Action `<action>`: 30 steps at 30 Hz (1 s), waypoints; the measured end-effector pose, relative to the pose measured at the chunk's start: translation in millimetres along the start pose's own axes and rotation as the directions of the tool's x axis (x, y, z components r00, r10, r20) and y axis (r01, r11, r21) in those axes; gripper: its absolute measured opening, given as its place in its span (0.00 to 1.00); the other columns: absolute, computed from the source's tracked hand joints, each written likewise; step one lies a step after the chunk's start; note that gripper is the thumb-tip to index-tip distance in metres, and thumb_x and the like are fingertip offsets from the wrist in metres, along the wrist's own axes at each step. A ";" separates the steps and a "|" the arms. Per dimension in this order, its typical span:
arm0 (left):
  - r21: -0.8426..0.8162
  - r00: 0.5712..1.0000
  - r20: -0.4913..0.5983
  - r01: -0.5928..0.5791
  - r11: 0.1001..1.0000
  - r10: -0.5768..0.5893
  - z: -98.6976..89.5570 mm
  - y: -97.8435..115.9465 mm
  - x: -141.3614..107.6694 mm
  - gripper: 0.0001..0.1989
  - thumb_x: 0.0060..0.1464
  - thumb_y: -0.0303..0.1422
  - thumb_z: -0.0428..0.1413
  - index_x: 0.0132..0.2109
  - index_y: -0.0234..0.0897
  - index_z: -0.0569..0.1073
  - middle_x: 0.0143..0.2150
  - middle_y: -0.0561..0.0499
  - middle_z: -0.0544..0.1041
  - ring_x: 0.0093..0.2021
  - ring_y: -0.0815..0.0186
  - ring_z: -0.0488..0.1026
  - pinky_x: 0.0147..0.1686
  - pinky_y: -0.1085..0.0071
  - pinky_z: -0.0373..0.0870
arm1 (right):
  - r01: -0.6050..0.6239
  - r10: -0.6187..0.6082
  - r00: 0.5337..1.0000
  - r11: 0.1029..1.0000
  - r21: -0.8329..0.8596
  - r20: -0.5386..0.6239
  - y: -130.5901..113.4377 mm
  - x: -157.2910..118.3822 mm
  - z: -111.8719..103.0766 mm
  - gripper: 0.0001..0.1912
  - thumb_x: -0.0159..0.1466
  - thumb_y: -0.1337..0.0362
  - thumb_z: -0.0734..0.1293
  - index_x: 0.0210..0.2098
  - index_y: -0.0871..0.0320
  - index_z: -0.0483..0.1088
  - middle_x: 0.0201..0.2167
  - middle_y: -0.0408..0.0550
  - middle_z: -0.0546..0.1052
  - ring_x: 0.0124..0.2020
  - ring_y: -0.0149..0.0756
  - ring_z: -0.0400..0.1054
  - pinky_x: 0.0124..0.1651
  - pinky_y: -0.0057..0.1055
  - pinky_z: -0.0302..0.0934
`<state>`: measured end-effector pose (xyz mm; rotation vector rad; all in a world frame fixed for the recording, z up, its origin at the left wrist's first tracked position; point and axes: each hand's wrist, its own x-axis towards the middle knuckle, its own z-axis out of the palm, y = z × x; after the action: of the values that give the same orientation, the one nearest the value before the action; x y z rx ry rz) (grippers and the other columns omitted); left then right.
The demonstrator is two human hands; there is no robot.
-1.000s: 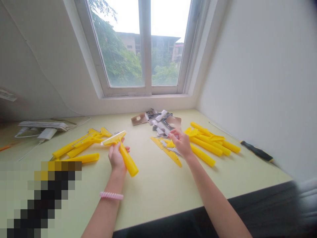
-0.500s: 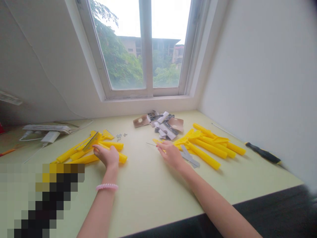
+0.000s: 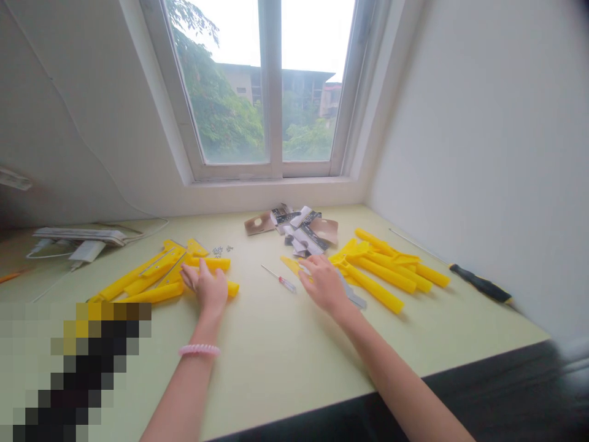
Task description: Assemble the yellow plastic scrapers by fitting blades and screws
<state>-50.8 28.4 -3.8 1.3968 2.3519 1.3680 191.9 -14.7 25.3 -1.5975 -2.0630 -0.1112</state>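
**Both your hands low at the yellow tools, small screwdriver lying between them**

Biggest first: pale table (image 3: 271, 362) under everything, window (image 3: 232, 123) behind it. Yellow scrapers fanned out on your right (image 3: 377, 285), handles toward you. Second set of yellow scrapers (image 3: 151, 270) on your left, metal edges showing on some.

Your left hand (image 3: 207, 288) is at the near end of that left set, fingers over the handles. Can't tell if it's clamped on one or just resting. Your right hand (image 3: 324, 285) has thumb and fingers apart, nothing visibly pinched; it's over the yellow flat piece (image 3: 289, 264) and beside the grey blades (image 3: 353, 294). Contact there: can't tell.

Torn card packaging (image 3: 304, 230) heaped past your right hand, toward the window. White power strip (image 3: 80, 233) far left. Long black-handled screwdriver (image 3: 481, 285) by the right wall, beyond the right set.

Small screwdriver (image 3: 286, 283) lies flat on the table, clear handle just short of your right fingers, shaft angled up-left. Pink coil band (image 3: 199, 350) on your left wrist. Smallest: loose screws (image 3: 218, 251), just beyond the left set.
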 end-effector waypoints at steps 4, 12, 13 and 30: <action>0.016 0.996 -0.046 -0.081 0.997 0.082 0.2 2.3 -6.5 0.23 0.48 0.31 0.50 0.52 0.26 0.66 0.63 0.31 0.46 0.63 0.47 0.38 0.58 0.50 0.36 | -0.264 0.256 0.963 0.957 -0.122 -0.082 45.8 -12.2 -27.3 0.15 0.59 0.62 0.58 0.42 0.59 0.69 0.38 0.53 0.71 0.41 0.42 0.61 0.45 0.36 0.53; -0.182 0.879 -0.053 -0.476 0.860 0.475 13.5 29.5 -28.2 0.16 0.52 0.29 0.46 0.47 0.31 0.69 0.61 0.39 0.55 0.63 0.55 0.40 0.58 0.54 0.42 | -0.376 0.390 0.920 0.908 -0.185 0.039 102.7 -42.5 -24.0 0.16 0.57 0.62 0.60 0.43 0.62 0.68 0.40 0.57 0.73 0.42 0.45 0.65 0.43 0.37 0.55; -0.197 0.841 -0.047 -0.536 0.821 0.539 13.9 34.1 -31.7 0.16 0.53 0.29 0.45 0.47 0.31 0.68 0.61 0.39 0.55 0.63 0.56 0.40 0.59 0.56 0.43 | -0.376 0.390 0.920 0.909 -0.177 0.045 102.7 -42.5 -23.1 0.16 0.57 0.63 0.59 0.43 0.63 0.68 0.40 0.57 0.73 0.43 0.45 0.65 0.44 0.37 0.55; -0.769 0.704 0.596 0.360 0.529 0.387 7.5 65.3 -81.8 0.14 0.51 0.40 0.49 0.40 0.34 0.66 0.35 0.46 0.75 0.37 0.62 0.73 0.38 0.67 0.67 | -0.056 0.008 0.995 0.857 0.513 0.094 -31.4 -37.1 -18.5 0.15 0.56 0.55 0.63 0.39 0.56 0.66 0.31 0.45 0.72 0.31 0.33 0.65 0.33 0.28 0.57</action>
<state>43.6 -15.2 10.8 1.2254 0.8687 1.3004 175.6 -63.6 32.3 -1.3115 -1.9095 0.4978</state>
